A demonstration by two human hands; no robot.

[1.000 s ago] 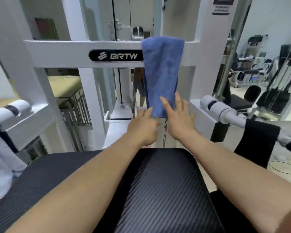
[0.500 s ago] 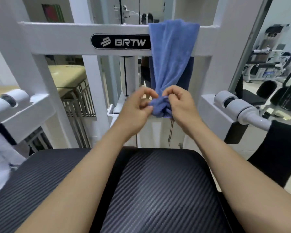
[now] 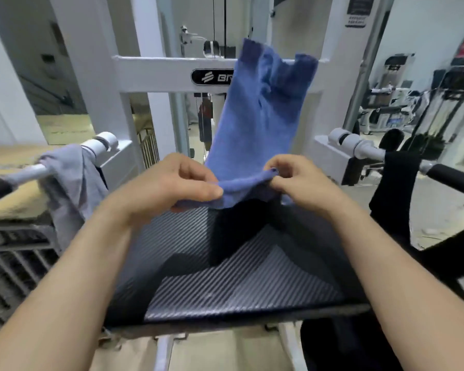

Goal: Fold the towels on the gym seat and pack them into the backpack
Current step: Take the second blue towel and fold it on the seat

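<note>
Left hand grip: our left hand [image 3: 172, 188] pinched the lower edge of the blue towel [image 3: 260, 116] between the thumb and curled fingers.
Right hand grip: our right hand [image 3: 303, 183] pinched the same edge at its right corner, fingers curled over the cloth.
Hand spacing: the two hands were near each other, with the held edge sagging slightly between them.
Blue towel position: we held it in the air above the far end of the gym seat [image 3: 225, 277]. From our hands it rose towards 12 o'clock.
Blue towel top edge: it stood at the height of the white crossbar [image 3: 156, 73]. It was blurred, so we could not tell whether it touched the bar.
Gym seat: black ribbed padding lay below our forearms, with nothing lying on it.
Grey towel [image 3: 70, 183]: it was draped over the left handle bar at 9 o'clock from the seat.
Black towel [image 3: 394, 188]: it hung over the right handle bar at 3 o'clock.
</note>
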